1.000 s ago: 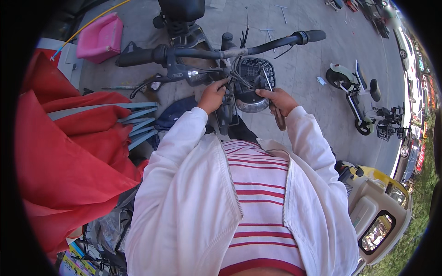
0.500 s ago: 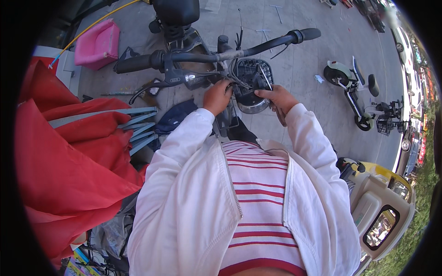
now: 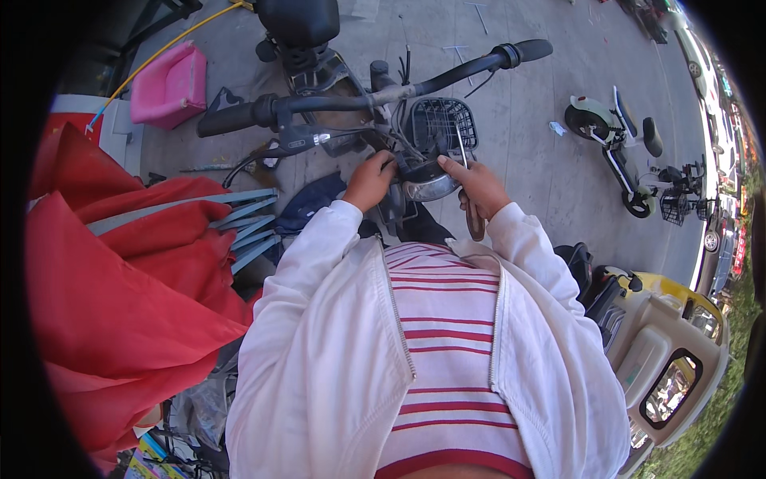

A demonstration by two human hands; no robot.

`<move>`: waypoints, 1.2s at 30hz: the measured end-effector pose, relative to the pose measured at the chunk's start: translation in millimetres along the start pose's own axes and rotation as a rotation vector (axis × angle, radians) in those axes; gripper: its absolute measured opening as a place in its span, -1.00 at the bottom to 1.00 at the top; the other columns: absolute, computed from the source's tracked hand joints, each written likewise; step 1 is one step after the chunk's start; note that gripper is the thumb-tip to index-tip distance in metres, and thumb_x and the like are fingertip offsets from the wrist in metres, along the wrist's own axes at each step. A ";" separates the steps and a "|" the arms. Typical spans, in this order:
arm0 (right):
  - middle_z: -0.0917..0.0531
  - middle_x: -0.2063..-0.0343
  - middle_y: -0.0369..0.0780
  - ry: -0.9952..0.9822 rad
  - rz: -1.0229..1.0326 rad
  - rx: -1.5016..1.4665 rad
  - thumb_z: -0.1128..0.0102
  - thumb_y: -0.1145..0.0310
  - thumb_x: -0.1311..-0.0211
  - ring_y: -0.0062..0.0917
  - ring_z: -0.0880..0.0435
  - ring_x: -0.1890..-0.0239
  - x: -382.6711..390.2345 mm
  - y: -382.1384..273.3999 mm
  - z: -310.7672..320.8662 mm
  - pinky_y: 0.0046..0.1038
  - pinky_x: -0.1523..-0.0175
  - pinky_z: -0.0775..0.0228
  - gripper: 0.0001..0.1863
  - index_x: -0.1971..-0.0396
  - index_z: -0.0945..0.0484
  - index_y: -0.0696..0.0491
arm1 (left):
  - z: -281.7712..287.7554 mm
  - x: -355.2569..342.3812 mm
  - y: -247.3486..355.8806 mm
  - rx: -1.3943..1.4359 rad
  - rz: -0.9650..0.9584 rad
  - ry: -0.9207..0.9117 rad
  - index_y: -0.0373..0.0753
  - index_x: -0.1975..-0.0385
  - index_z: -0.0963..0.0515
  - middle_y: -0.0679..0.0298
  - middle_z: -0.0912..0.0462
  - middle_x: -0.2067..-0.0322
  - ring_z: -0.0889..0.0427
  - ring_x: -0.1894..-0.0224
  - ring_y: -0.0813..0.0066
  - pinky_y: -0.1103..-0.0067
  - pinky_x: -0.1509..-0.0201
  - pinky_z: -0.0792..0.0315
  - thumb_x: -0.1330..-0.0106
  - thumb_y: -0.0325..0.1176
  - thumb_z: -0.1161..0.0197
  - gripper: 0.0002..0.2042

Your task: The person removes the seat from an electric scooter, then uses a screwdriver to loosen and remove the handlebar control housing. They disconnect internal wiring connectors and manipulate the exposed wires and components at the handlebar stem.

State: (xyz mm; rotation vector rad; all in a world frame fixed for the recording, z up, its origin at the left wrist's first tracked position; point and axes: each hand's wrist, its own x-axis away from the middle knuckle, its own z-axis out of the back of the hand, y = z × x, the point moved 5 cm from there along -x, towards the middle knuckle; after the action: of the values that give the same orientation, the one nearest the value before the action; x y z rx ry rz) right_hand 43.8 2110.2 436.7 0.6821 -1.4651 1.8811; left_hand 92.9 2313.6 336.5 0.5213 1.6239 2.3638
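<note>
An electric bike's handlebar point(image 3: 455, 78) spans the space ahead of me, with loose cables point(image 3: 405, 134) around its stem. Below them is a round headlight point(image 3: 431, 190) with a dark housing. My left hand point(image 3: 370, 180) is at its left side, fingers curled at the stem and cables; what they pinch is hidden. On the other side my right hand point(image 3: 479, 188) grips a screwdriver point(image 3: 475, 222), its brown handle under the palm and its thin shaft pointing away from me. The right thumb touches the housing's edge. Behind the headlight sits a black wire basket point(image 3: 455, 118).
Red cloth point(image 3: 136, 311) and grey slats point(image 3: 251, 227) lie at my left, a pink toy armchair point(image 3: 169, 84) beyond. The bike's black seat point(image 3: 299, 22) is farther ahead. A small scooter point(image 3: 610, 144) stands at right, and a beige-yellow vehicle point(image 3: 662, 359) is near right.
Both hands have shifted slightly left. The headlight housing has come a little nearer me, showing more of the basket. More of the screwdriver's handle is visible below my right hand.
</note>
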 end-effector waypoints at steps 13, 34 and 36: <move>-0.44 0.64 -0.32 0.017 0.115 -0.058 -0.36 0.21 -0.04 -0.67 -0.33 0.69 -20.9 -0.6 8.2 -0.57 0.61 -0.15 -0.61 0.23 -0.52 0.16 | 0.2 12.2 -41.3 -0.108 0.090 -0.071 -0.29 0.17 -0.52 0.19 -0.62 0.32 -0.58 0.23 0.32 0.50 0.06 -0.40 -0.42 -0.25 -0.02 -0.75; -0.45 0.66 -0.33 0.068 0.146 -0.043 -0.32 0.20 -0.04 -0.66 -0.32 0.69 -30.6 -7.7 19.4 -0.54 0.61 -0.10 -0.66 0.31 -0.61 0.17 | 42.5 47.4 -58.8 -0.080 0.169 -0.191 -0.29 0.25 -0.57 0.34 -0.58 0.42 -0.50 0.37 0.53 0.52 0.45 -0.42 -0.40 -0.22 -0.04 -0.74; -0.44 0.66 -0.34 0.070 0.142 -0.077 -0.32 0.19 -0.04 -0.65 -0.33 0.69 -30.8 -8.9 19.9 -0.54 0.60 -0.11 -0.66 0.32 -0.61 0.17 | 41.5 44.5 -71.4 -0.041 0.108 -0.136 -0.30 0.20 -0.56 0.35 -0.58 0.42 -0.51 0.35 0.51 0.52 0.45 -0.41 -0.40 -0.25 -0.02 -0.74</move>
State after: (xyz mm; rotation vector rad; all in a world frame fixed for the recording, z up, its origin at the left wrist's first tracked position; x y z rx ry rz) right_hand 70.8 2086.9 424.5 0.4822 -1.5676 1.9235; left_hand 68.4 2391.6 290.5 0.7610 1.5208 2.3740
